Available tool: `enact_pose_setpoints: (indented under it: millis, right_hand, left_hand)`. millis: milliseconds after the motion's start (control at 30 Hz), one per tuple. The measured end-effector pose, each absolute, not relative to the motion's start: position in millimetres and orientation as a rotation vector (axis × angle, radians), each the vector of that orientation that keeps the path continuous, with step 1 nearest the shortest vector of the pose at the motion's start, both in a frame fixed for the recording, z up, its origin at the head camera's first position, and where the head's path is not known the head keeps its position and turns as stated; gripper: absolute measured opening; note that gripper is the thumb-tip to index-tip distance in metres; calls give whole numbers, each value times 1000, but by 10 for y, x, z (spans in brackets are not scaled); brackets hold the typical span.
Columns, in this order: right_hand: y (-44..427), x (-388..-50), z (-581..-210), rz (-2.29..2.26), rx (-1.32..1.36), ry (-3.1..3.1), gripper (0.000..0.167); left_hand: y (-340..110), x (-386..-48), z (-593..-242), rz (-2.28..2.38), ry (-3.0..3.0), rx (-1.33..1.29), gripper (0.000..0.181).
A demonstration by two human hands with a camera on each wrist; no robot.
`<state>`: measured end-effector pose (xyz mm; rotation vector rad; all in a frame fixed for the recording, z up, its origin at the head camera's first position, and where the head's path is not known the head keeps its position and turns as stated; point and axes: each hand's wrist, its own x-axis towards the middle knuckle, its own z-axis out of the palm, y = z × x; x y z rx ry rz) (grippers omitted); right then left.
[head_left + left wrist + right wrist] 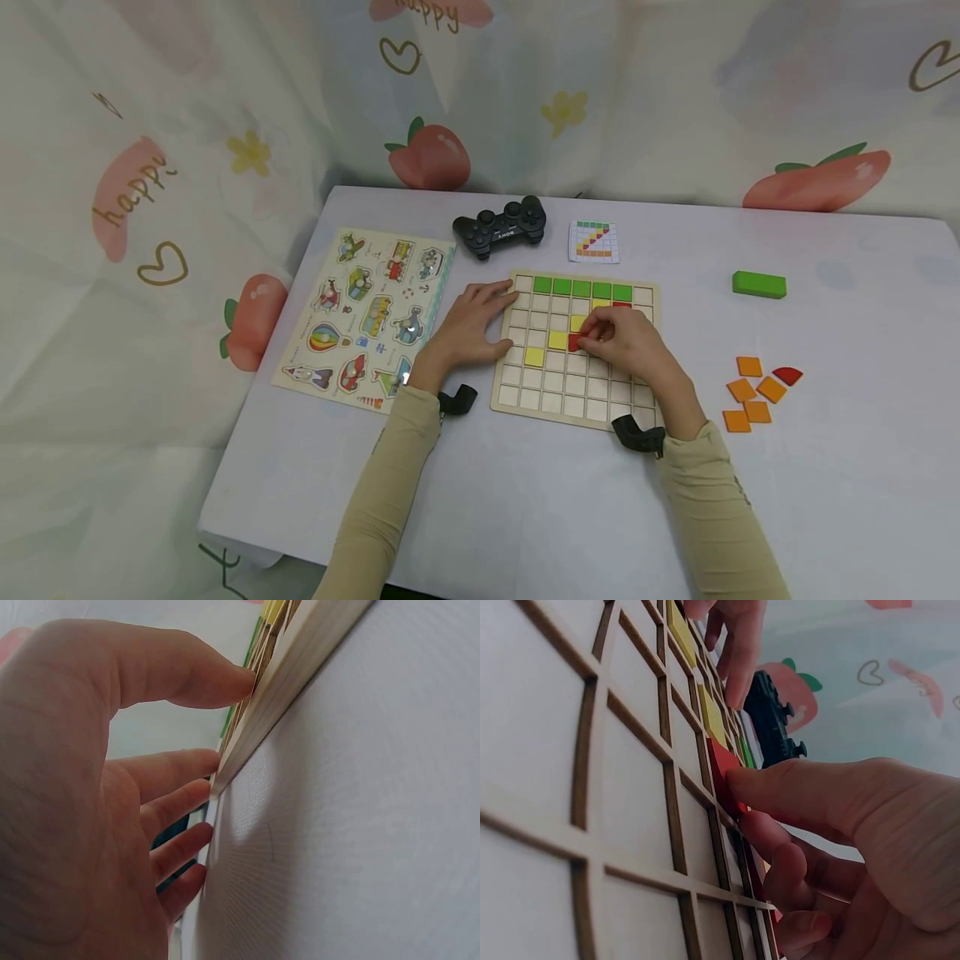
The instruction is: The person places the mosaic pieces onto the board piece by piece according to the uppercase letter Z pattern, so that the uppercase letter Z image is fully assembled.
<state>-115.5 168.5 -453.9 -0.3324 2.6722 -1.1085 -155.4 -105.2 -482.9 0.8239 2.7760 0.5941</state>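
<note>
Right hand: fingers narrow, pinching the red tile
Red tile: at the grid board, just right of a yellow square; whether seated, cannot tell
Left hand: fingers spread wide, touching the grid board's left edge
Open room: bare table in front, and towards the orange tiles
Textures: pale wood, raised ridges; fine-weave white cloth

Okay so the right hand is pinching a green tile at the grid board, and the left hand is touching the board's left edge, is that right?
Not quite: the right hand is pinching a red tile, not a green one, as the right wrist view shows. The left hand is indeed touching the left edge of the grid board.
</note>
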Motion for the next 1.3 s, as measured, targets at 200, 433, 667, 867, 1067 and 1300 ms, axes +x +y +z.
enact_pose_setpoints:
  millis: [200, 433, 667, 867, 1067, 1300]
  right_hand:
    - [1684, -1158, -4542, -1067, -356, 2693, 7]
    - [1693, -1149, -4525, -1049, -385, 2702, 7]
    - [1690, -1140, -4527, -1071, -401, 2704, 7]
    - [1793, -1148, -4510, -1087, -383, 2729, 11]
    - [2116, -1137, -4402, -1090, -218, 2762, 22]
    - [2587, -1071, -4357, -1042, 2, 2815, 31]
  left_hand:
    - [-1051, -1551, -4823, 597, 2771, 820, 78]
    - [-1042, -1551, -4813, 595, 2773, 817, 77]
    - [-1041, -1548, -4807, 596, 2772, 815, 77]
    - [-1046, -1545, -4821, 603, 2776, 817, 78]
    - [-1047, -1544, -4824, 601, 2780, 822, 77]
    - [-1045, -1542, -4823, 596, 2780, 816, 78]
